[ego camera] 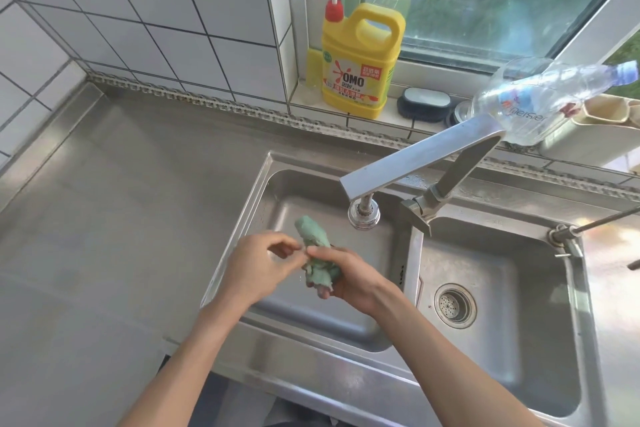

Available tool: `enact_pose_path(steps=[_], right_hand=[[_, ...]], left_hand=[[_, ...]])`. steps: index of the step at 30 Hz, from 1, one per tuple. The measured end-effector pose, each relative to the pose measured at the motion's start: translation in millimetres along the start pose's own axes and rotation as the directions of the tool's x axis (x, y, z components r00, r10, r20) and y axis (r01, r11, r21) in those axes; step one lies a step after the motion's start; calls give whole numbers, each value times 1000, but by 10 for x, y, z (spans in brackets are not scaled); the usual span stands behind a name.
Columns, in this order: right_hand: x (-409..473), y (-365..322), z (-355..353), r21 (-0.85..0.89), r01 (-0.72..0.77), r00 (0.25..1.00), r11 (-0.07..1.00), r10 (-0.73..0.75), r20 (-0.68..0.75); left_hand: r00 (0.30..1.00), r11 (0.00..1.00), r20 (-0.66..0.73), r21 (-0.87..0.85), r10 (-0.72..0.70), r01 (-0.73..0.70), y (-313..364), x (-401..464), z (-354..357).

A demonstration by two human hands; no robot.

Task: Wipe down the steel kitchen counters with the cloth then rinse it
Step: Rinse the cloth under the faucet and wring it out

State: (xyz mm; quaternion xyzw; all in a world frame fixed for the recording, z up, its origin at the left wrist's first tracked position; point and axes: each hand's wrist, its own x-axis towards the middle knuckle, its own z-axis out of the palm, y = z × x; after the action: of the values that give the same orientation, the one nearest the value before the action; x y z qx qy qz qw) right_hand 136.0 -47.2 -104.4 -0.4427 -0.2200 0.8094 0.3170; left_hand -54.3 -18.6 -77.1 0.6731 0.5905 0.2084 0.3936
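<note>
A steel counter [114,184] runs along a white-tiled wall to a double sink [412,350], its angular faucet [412,163] swung over the left basin. On the window ledge behind stand a yellow detergent jug [360,59] and a clear plastic bottle [540,97], the bottle tilted. Over the left basin, the right hand [349,277] curls its fingers round a bunched green cloth [317,253] — the left hand [259,263] pinches the cloth's edge between thumb and fingertips.
</note>
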Motion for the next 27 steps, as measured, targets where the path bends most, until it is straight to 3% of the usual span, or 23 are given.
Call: enact_pose_path(steps=[2, 3, 4, 6, 7, 10, 12, 14, 16, 19, 22, 25, 27], right_hand=[[-12, -10, 13, 122, -14, 1000, 992, 11, 24], [-22, -20, 35, 192, -19, 998, 981, 6, 65], [-31, -38, 72, 252, -22, 992, 967, -10, 125], [-32, -78, 171, 345, -44, 959, 938, -57, 278], [-27, -90, 226, 379, -65, 933, 923, -79, 352], [-18, -94, 374, 406, -115, 894, 907, -84, 441], [-4, -69, 393, 373, -110, 907, 921, -61, 417], [-4, -66, 360, 271, -77, 933, 959, -27, 359], [0, -74, 311, 140, -57, 962, 988, 17, 273], [47, -80, 241, -223, -52, 997, 974, 65, 52], [135, -62, 216, -582, -58, 994, 811, -7, -109], [289, -33, 218, -773, -29, 984, 634, -116, -132], [393, 17, 185, -884, -71, 978, 462, -144, -154]], left_hand=[[980, 933, -104, -339, -167, 123, -78, 50, 15], [963, 810, -29, -547, -269, 210, -96, 100, 25], [946, 656, 131, -693, -295, 300, -114, 148, 40], [875, 440, 464, -763, -138, 474, -84, 211, 63], [839, 373, 544, -775, -18, 511, -55, 224, 91], [812, 111, 547, -837, 205, 536, -16, 286, 217], [815, 20, 524, -844, 248, 536, 28, 347, 247], [817, 69, 537, -842, 209, 535, 63, 441, 222], [826, 201, 553, -827, 112, 526, 67, 526, 219], [848, 387, 516, -762, -122, 519, 62, 610, 303], [839, 455, 436, -706, -325, 543, -14, 682, 456], [816, 499, 349, -658, -461, 564, -52, 772, 623], [819, 596, 253, -580, -516, 555, -55, 831, 722]])
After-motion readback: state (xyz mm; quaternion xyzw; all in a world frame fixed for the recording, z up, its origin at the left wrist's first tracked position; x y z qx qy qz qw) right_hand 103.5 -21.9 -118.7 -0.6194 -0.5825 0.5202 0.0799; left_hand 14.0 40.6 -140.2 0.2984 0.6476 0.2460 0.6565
